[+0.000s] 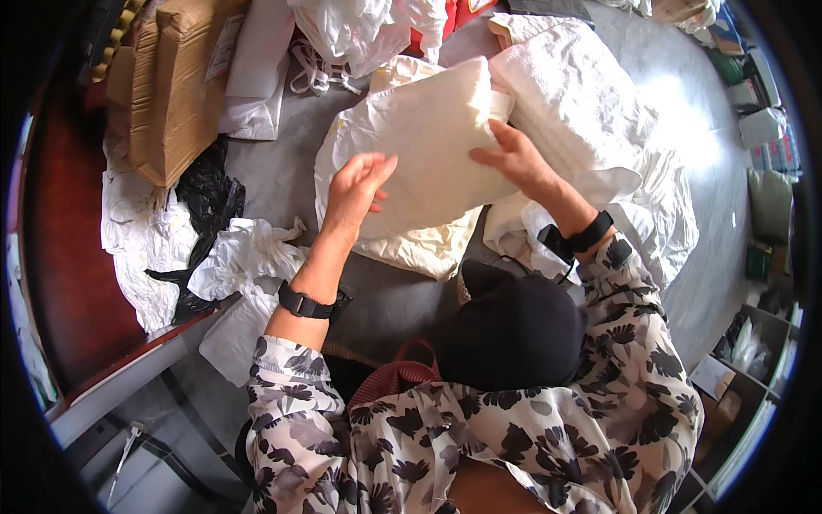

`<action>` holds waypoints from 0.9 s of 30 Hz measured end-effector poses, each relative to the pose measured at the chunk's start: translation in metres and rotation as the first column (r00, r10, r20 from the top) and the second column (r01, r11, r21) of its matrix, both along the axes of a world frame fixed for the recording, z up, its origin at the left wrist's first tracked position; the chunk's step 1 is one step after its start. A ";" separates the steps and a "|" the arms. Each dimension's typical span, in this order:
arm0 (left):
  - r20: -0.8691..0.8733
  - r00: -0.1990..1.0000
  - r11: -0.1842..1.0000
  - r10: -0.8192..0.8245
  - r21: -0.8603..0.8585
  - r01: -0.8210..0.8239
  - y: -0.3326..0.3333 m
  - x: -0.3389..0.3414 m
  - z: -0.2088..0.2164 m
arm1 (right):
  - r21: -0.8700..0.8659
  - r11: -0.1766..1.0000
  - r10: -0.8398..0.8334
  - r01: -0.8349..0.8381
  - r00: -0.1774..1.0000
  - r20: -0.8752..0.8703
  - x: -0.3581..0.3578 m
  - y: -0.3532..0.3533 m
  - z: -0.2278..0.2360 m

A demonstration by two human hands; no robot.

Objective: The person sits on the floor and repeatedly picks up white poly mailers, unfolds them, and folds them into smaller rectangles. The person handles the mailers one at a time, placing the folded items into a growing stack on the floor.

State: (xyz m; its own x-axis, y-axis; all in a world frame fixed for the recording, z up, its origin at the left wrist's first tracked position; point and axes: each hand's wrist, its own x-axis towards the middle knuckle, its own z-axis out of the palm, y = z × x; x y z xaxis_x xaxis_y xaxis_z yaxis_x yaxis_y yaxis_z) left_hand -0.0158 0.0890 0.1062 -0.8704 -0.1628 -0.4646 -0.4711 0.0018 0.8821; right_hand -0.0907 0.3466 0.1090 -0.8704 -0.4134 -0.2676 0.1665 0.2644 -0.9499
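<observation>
A folded white cloth [419, 146] is spread in front of me, its right part raised off the pile below it. My right hand [518, 163] holds its right edge, thumb on the near face and fingers at the border. Over the lower left part of the cloth is my left hand [360, 188], slightly blurred, its fingers apart and gripping nothing. Beneath lies a cream, wrinkled fabric [424, 248], showing below the white cloth. To the right, a thick white towel-like cloth [565, 94] lies in folds beside my right hand.
A brown cardboard box [184, 81] stands at the far left, with a black plastic bag [205, 214] and crumpled white bags [244, 257] nearer. White plastic bags [355, 30] lie at the back. A dark rounded thing [514, 325] is close to my body. Shelves [753, 343] line the right.
</observation>
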 end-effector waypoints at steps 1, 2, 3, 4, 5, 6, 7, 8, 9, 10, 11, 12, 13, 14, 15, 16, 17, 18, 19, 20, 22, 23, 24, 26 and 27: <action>0.005 0.999 0.996 0.043 0.082 -0.044 0.009 -0.004 0.018 | 0.127 0.990 0.069 -0.053 0.990 -0.123 0.006 -0.015 0.014; -0.037 0.997 0.980 0.069 0.189 -0.061 0.013 -0.007 0.034 | 0.147 0.964 0.258 -0.223 0.919 -0.298 0.013 -0.028 0.028; 0.000 0.999 0.987 0.054 0.152 -0.053 0.014 -0.008 0.047 | 0.196 0.922 0.387 -0.334 0.800 -0.458 0.022 -0.042 0.039; -0.019 1.000 0.990 0.019 0.143 -0.016 0.015 -0.009 0.056 | 0.151 0.914 0.390 -0.376 0.718 -0.576 0.033 -0.062 0.046; -0.108 0.994 0.986 -0.026 0.162 0.044 0.013 -0.008 0.063 | 0.070 0.894 0.348 -0.442 0.588 -0.730 0.041 -0.078 0.053; -0.144 0.989 0.993 0.016 0.120 0.001 0.008 -0.007 0.069 | 0.121 0.877 0.416 -0.466 0.607 -0.677 0.046 -0.087 0.060; -0.090 0.991 0.983 0.098 0.162 -0.083 0.001 -0.003 0.075 | 0.142 0.849 0.468 -0.508 0.601 -0.648 0.051 -0.094 0.064; -0.096 0.976 0.974 0.198 0.127 -0.185 -0.007 0.002 0.081 | 0.126 0.832 0.479 -0.540 0.585 -0.655 0.055 -0.095 0.068; -0.068 0.952 0.953 0.298 0.077 -0.292 -0.016 0.008 0.087 | 0.077 0.817 0.478 -0.571 0.597 -0.644 0.056 -0.094 0.069; -0.131 0.938 0.946 0.321 0.085 -0.312 -0.030 0.013 0.097 | -0.033 0.805 0.486 -0.593 0.690 -0.537 0.054 -0.089 0.068; -0.071 0.917 0.920 0.392 0.031 -0.390 -0.043 0.017 0.108 | -0.180 0.777 0.459 -0.604 0.738 -0.494 0.052 -0.079 0.066; -0.148 0.911 0.923 0.386 0.071 -0.379 -0.054 0.024 0.120 | -0.262 0.824 0.431 -0.502 0.856 -0.287 0.048 -0.072 0.059; -0.148 0.889 0.902 0.432 0.067 -0.427 -0.066 0.032 0.135 | -0.342 0.843 0.396 -0.415 0.910 -0.125 0.043 -0.066 0.050; -0.176 0.894 0.911 0.412 0.069 -0.406 -0.077 0.038 0.150 | -0.335 0.889 0.347 -0.314 0.937 0.044 0.040 -0.055 0.040; -0.204 0.892 0.914 0.404 0.049 -0.403 -0.083 0.045 0.165 | -0.199 0.927 0.346 -0.317 0.929 0.133 0.037 -0.049 0.028; -0.208 0.897 0.921 0.390 0.086 -0.380 -0.085 0.052 0.180 | -0.223 0.907 0.415 -0.357 0.849 0.327 0.040 -0.045 0.014; -0.265 0.908 0.945 0.324 0.145 -0.294 -0.084 0.059 0.197 | -0.273 0.883 0.470 -0.382 0.739 0.483 0.045 -0.045 0.000; -0.277 0.895 0.937 0.350 0.108 -0.333 -0.077 0.064 0.212 | -0.346 0.858 0.512 -0.380 0.578 0.635 0.053 -0.050 -0.015; -0.360 0.885 0.955 0.296 0.130 -0.266 -0.067 0.069 0.225 | -0.452 0.777 0.620 -0.438 0.410 0.669 0.061 -0.055 -0.028; -0.386 0.889 0.969 0.245 0.058 -0.242 -0.056 0.072 0.241 | -0.571 0.729 0.678 -0.377 0.286 0.677 0.070 -0.062 -0.037; -0.461 0.886 0.954 0.042 -0.243 -0.172 -0.032 0.077 0.267 | -0.720 0.619 0.785 -0.314 0.242 0.570 0.086 -0.080 -0.046; -0.451 0.890 0.851 0.070 -0.438 -0.289 -0.022 0.075 0.271 | -0.796 0.559 0.829 -0.232 0.187 0.528 0.088 -0.086 -0.045; -0.473 0.880 0.754 -0.030 -0.589 -0.292 -0.014 0.074 0.274 | -0.855 0.518 0.855 -0.008 0.027 0.517 0.088 -0.091 -0.041; -0.522 0.829 0.962 0.201 -0.053 -0.267 -0.008 0.070 0.261 | -0.873 0.368 0.880 0.320 0.185 0.438 0.068 -0.087 -0.028; -0.475 0.834 0.952 0.280 0.250 -0.177 -0.009 0.069 0.249 | -0.831 0.385 0.795 0.401 0.313 0.520 0.053 -0.080 -0.022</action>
